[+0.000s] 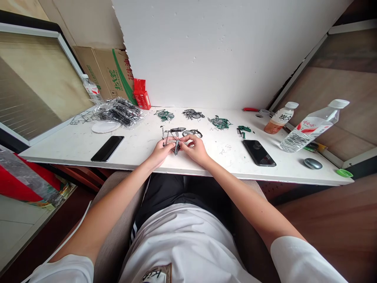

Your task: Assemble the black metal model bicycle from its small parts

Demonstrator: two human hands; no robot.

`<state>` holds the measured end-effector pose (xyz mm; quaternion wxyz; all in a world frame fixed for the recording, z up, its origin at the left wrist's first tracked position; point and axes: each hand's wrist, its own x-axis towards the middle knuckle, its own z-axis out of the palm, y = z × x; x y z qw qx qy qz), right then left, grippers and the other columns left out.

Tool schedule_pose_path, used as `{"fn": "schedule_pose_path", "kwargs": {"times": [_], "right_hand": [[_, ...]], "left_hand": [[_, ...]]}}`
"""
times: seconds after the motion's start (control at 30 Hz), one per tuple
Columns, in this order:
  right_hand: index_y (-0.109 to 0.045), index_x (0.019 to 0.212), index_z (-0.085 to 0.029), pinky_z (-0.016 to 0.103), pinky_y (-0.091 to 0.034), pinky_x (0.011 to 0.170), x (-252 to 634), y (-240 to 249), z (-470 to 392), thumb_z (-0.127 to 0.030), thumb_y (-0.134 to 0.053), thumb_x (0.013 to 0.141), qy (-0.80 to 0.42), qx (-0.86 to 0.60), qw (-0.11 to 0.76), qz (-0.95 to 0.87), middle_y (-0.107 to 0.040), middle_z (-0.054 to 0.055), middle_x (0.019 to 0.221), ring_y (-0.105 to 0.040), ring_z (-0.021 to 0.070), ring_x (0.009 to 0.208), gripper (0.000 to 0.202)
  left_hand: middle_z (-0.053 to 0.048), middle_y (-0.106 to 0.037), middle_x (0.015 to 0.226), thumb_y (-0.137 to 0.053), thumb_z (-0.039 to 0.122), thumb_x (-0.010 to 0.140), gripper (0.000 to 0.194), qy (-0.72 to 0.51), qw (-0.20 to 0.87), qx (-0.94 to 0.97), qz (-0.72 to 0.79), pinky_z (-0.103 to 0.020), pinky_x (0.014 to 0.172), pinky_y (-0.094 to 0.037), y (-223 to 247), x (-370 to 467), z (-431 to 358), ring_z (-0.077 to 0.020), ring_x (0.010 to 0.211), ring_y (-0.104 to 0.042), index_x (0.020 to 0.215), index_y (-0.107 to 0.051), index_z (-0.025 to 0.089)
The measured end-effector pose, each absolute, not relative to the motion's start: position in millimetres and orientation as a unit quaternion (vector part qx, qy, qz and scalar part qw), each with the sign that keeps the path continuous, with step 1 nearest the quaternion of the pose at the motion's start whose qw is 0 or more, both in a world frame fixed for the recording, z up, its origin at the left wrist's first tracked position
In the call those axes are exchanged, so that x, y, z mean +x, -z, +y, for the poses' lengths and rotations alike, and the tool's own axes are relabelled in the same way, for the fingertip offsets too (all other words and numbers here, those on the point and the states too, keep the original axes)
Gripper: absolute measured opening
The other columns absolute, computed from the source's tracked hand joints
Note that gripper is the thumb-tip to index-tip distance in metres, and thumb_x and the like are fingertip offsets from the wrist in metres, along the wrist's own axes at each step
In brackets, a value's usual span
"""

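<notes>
Left hand and right hand: fingertips pinched on a small wire bicycle model, held between them at the near middle of the white table. Far of the grip: three more wire models in a row. Left: black phone, bag of parts. Right: second phone, two bottles.

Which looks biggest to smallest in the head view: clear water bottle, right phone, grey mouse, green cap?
1. clear water bottle
2. right phone
3. grey mouse
4. green cap, close to the mouse in apparent size, so that last pair is unsure.
</notes>
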<state>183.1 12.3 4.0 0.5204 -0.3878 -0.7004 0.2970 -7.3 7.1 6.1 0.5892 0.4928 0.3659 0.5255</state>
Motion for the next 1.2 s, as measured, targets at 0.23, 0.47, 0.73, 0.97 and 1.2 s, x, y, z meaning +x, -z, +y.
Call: {"fn": "schedule_pose_path", "kwargs": {"times": [0.23,0.47,0.73,0.97,1.2], "right_hand": [[-0.076,0.097,-0.023,0.037,-0.059,0.075,182.9,-6.9,11.3,-0.048,-0.076,0.094,-0.316,-0.380,0.519,-0.698,-0.080,0.008,0.104,-0.077,0.0219,0.087,0.025],[-0.076,0.097,-0.022,0.037,-0.060,0.076,183.3,-10.3,8.9,-0.049,-0.077,0.094,-0.331,-0.379,0.517,-0.693,-0.081,0.007,0.105,-0.078,0.0206,0.080,0.027],[-0.079,0.098,-0.022,0.036,-0.060,0.072,183.3,-9.0,10.7,-0.047,-0.077,0.093,-0.320,-0.384,0.520,-0.693,-0.081,0.007,0.103,-0.077,0.0209,0.081,0.025],[-0.079,0.095,-0.023,0.036,-0.058,0.073,183.7,-7.4,11.6,-0.045,-0.077,0.093,-0.304,-0.386,0.524,-0.696,-0.081,0.007,0.102,-0.075,0.0222,0.089,0.023],[-0.079,0.098,-0.023,0.037,-0.057,0.077,184.8,-8.1,11.9,-0.046,-0.077,0.092,-0.304,-0.384,0.523,-0.697,-0.081,0.008,0.102,-0.075,0.0243,0.095,0.023]], "left_hand": [[-0.011,-0.081,0.096,-0.082,0.027,0.078,0.041,-0.526,0.590,0.491,0.367,-0.038,0.082,-0.060,-6.2,-7.3,7.6,-0.0255,0.087,-0.079,0.115,-0.073,0.013],[-0.011,-0.081,0.094,-0.082,0.026,0.076,0.038,-0.527,0.591,0.485,0.371,-0.037,0.080,-0.060,-7.1,-7.3,7.2,-0.0253,0.085,-0.079,0.111,-0.073,0.013],[-0.010,-0.080,0.093,-0.082,0.026,0.076,0.039,-0.529,0.593,0.479,0.373,-0.035,0.077,-0.058,-6.3,-7.5,8.1,-0.0239,0.084,-0.078,0.111,-0.072,0.013],[-0.011,-0.081,0.098,-0.091,0.025,0.071,0.051,-0.516,0.612,0.485,0.352,-0.038,0.086,-0.058,-10.0,-10.5,2.5,-0.0239,0.090,-0.078,0.117,-0.074,0.013],[-0.011,-0.082,0.102,-0.098,0.022,0.064,0.060,-0.518,0.592,0.511,0.346,-0.038,0.089,-0.057,-8.3,-11.0,1.0,-0.0228,0.094,-0.077,0.118,-0.074,0.013]]}}
